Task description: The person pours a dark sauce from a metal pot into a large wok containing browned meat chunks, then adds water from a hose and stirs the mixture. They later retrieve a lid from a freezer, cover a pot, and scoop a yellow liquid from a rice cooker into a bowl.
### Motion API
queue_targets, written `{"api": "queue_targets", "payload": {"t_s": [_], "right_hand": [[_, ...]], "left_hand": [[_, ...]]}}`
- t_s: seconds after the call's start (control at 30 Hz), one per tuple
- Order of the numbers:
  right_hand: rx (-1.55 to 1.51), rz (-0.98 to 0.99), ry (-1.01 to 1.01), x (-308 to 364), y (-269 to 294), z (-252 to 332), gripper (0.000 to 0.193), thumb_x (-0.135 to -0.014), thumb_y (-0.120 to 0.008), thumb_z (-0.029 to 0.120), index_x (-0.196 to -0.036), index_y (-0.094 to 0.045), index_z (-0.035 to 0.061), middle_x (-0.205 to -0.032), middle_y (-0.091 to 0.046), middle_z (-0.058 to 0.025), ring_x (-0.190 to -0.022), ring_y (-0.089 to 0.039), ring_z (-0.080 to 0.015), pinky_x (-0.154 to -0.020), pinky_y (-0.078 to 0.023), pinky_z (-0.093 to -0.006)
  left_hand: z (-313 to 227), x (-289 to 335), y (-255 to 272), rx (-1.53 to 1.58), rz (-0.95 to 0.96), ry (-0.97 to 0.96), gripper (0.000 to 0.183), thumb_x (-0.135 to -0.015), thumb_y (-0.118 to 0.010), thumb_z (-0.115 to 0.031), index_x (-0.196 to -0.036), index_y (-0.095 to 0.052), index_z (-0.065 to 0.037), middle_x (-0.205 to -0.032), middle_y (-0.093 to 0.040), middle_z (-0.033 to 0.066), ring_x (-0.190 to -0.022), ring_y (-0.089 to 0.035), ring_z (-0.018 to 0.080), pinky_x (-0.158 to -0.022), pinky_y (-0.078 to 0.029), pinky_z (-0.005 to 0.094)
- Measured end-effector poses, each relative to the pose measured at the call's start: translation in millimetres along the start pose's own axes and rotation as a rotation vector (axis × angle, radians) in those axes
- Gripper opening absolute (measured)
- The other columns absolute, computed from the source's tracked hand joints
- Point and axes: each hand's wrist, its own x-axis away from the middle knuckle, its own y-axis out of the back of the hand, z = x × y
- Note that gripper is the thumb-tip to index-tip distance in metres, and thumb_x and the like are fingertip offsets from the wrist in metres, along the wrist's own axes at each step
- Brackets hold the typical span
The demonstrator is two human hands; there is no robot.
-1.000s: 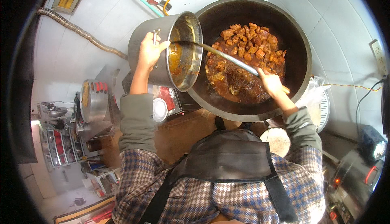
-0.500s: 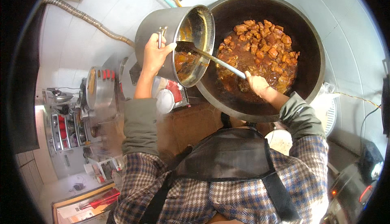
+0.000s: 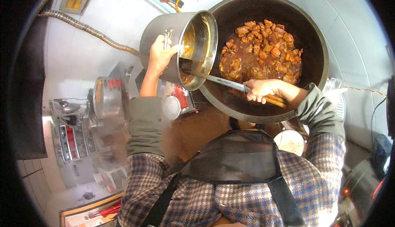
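1. Scraping out the steel stockpot [image 3: 158, 27] into the big wok [image 3: 322, 58] looks, from my remote seat, like the step in hand.
2. The stockpot lies tipped well over at the wok's left side, mouth turned toward it; whether the two rims touch, I cannot tell.
3. My left hand [image 3: 160, 57] has its fingers curled around the pot's loop handle [image 3: 168, 33], thumb by the rim.
4. My right hand [image 3: 262, 89] has its fingers wrapped around the long-handled spatula [image 3: 222, 81], whose dark blade [image 3: 186, 65] sits inside the pot near brown residue [image 3: 188, 42].
5. Chunks of braised meat [image 3: 265, 42] lie in dark sauce [image 3: 255, 71] in the wok, so I'd guess only scrapings remain.
6. Next, I judge, calls for a steady tilt on the left and a blade stroke along the pot's wall toward the wok, lip kept over it against drips.
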Motion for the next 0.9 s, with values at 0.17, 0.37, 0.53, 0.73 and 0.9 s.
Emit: {"api": "queue_targets", "payload": {"t_s": [0.17, 0.37, 0.53, 0.73, 0.9], "right_hand": [[-0.191, 0.194, 0.038, 27, 0, 0, 0.024, -0.088, -0.066, 0.010, -0.102, -0.047, 0.0138, -0.069, -0.041, 0.0072, -0.053, -0.041, -0.0025, -0.040, -0.035, -0.0196], [-0.339, 0.069, 0.122, 82, -22, -54, 0.028, -0.088, -0.068, 0.015, -0.108, -0.048, 0.0138, -0.070, -0.046, 0.0076, -0.050, -0.038, -0.0009, -0.039, -0.033, -0.0168], [-0.123, -0.452, 0.129, 147, -36, -121, 0.035, -0.081, -0.072, 0.010, -0.111, -0.053, 0.0084, -0.072, -0.055, -0.0009, -0.049, -0.052, -0.0102, -0.043, -0.044, -0.0266], [0.996, -1.058, -0.306, 151, -35, -194, 0.053, -0.081, -0.062, 0.008, -0.132, -0.050, 0.0084, -0.092, -0.066, -0.0199, -0.078, -0.068, -0.0302, -0.068, -0.056, -0.0439], [1.174, -1.262, -0.271, 155, -37, -211, 0.066, -0.075, -0.064, 0.002, -0.138, -0.050, 0.0162, -0.093, -0.063, -0.0132, -0.076, -0.066, -0.0280, -0.068, -0.056, -0.0390]], "left_hand": [[-3, -3, -7, -0.037, 0.046, -0.032, 0.031, -0.077, -0.080, -0.018, -0.079, -0.050, -0.010, -0.069, -0.044, -0.0053, -0.060, -0.041, 0.0048, -0.053, -0.035, 0.0215], [4, 8, 7, 0.082, -0.019, 0.108, 0.034, -0.075, -0.081, -0.012, -0.080, -0.048, -0.008, -0.068, -0.043, -0.0046, -0.060, -0.040, 0.0052, -0.053, -0.037, 0.0242], [25, 32, 34, 0.278, -0.050, 0.239, 0.035, -0.080, -0.078, -0.007, -0.086, -0.044, -0.011, -0.068, -0.043, -0.0059, -0.049, -0.034, 0.0016, -0.039, -0.026, 0.0211], [60, 61, 69, 0.414, -0.131, 0.205, 0.026, -0.088, -0.069, -0.006, -0.086, -0.044, -0.014, -0.064, -0.040, -0.0082, -0.047, -0.032, 0.0004, -0.038, -0.021, 0.0193], [89, 64, 98, 0.610, -0.343, 0.337, 0.022, -0.100, -0.055, -0.024, -0.082, -0.048, -0.013, -0.055, -0.033, -0.0085, -0.041, -0.026, 0.0020, -0.037, -0.018, 0.0210]]}}
